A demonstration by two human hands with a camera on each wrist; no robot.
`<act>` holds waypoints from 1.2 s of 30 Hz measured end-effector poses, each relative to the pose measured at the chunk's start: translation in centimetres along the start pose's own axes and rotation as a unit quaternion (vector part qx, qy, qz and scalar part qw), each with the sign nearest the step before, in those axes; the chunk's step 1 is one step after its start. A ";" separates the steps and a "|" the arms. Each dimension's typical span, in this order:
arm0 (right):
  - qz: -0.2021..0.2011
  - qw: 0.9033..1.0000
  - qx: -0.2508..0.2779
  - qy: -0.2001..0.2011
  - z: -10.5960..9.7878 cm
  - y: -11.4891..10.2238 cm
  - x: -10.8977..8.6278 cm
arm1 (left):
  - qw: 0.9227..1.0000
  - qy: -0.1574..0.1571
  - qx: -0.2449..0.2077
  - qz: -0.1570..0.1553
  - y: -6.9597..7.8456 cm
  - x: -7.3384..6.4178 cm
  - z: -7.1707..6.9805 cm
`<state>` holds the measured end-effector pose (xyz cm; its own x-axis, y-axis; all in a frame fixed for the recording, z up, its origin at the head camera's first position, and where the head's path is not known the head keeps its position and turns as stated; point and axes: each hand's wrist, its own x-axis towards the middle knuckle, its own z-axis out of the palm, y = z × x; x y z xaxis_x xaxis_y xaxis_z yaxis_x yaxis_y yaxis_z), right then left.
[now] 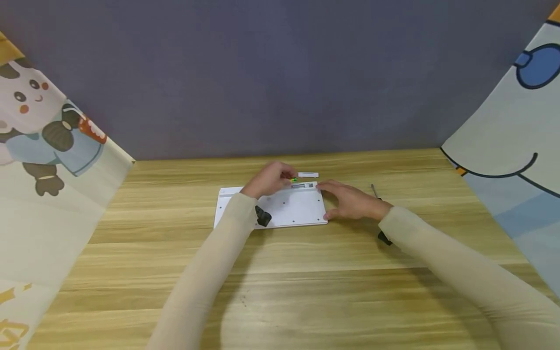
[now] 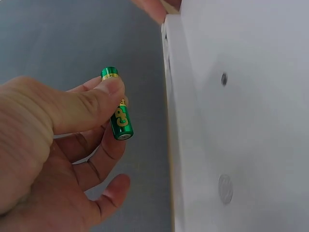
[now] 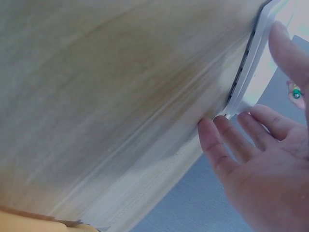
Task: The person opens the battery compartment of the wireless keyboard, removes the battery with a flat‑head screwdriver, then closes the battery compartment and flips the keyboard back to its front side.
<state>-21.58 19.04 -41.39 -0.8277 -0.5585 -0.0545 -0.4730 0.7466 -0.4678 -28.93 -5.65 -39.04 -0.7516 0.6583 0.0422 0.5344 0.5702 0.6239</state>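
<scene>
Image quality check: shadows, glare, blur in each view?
Head: soft shadow on the pale-brown wooden tabletop beside the left beige fabric sleeve; left wrist: the small green cylindrical battery shows legible gold letters, the flat white rectangular plastic device looks washed out; right wrist: hazy, tabletop grain soft, bright glare on the device at upper right.

In the left-wrist view, toward nine o'clock, the gold letters "GP" point(image 2: 121, 116) ran lengthwise along the green cylindrical battery point(image 2: 122, 123). At eight o'clock in the head view, yellow marks point(image 1: 12, 330) on the printed side wall point(image 1: 48, 233) were cut off and could not be read.
</scene>
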 end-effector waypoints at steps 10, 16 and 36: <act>0.017 1.000 0.013 -0.006 0.0 0.0 0.1 | 0.999 0.015 0.014 -0.037 -0.7 -1.4 -1.6; 0.027 1.000 0.013 -0.008 -0.1 -0.3 0.1 | 0.999 0.031 0.021 -0.037 -1.7 -2.2 -2.5; 0.023 0.999 0.019 -0.010 -0.1 0.2 0.2 | 0.995 0.054 0.049 -0.062 -5.4 -4.6 -5.4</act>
<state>-21.83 19.11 -41.41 -0.8423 -0.5308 -0.0943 -0.4220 0.7580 -0.4974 -30.42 -14.40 -38.39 -0.8486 0.5261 0.0557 0.4659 0.6932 0.5499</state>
